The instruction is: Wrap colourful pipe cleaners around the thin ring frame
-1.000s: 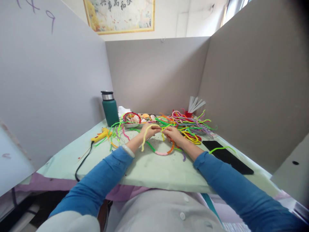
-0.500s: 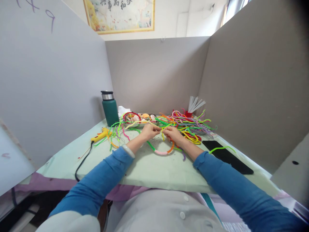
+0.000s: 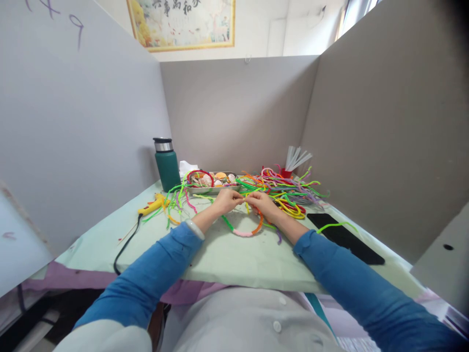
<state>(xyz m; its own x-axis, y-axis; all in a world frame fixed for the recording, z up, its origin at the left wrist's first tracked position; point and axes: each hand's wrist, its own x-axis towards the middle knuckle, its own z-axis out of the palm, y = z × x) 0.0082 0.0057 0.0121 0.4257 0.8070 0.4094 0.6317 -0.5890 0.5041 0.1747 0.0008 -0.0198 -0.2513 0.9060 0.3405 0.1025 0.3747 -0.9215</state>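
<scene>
A ring wrapped in green, pink and orange pipe cleaner [image 3: 244, 233] hangs below my hands, its upper part hidden by them. My left hand [image 3: 227, 200] and my right hand [image 3: 261, 202] meet fingertip to fingertip above it, both pinched closed. A yellow strand [image 3: 247, 207] shows between them, and the fingers close on it near the ring's top. Behind my right hand lies a tangled heap of coloured pipe cleaners [image 3: 289, 186]. More loose strands [image 3: 179, 198] spread to the left of my left hand.
A green bottle [image 3: 167, 168] stands back left, beside a metal tray [image 3: 216, 189] of shells. A yellow glue gun [image 3: 150, 207] with a black cord lies left. White sticks [image 3: 296, 159] stand in a red cup [image 3: 286, 173]. A black phone-like slab [image 3: 344, 237] lies right.
The pale yellow strand that stretched leftward from my fingers across the tray's front has swung out of that position. My hands stay nearly in place; the ring has shifted slightly.
</scene>
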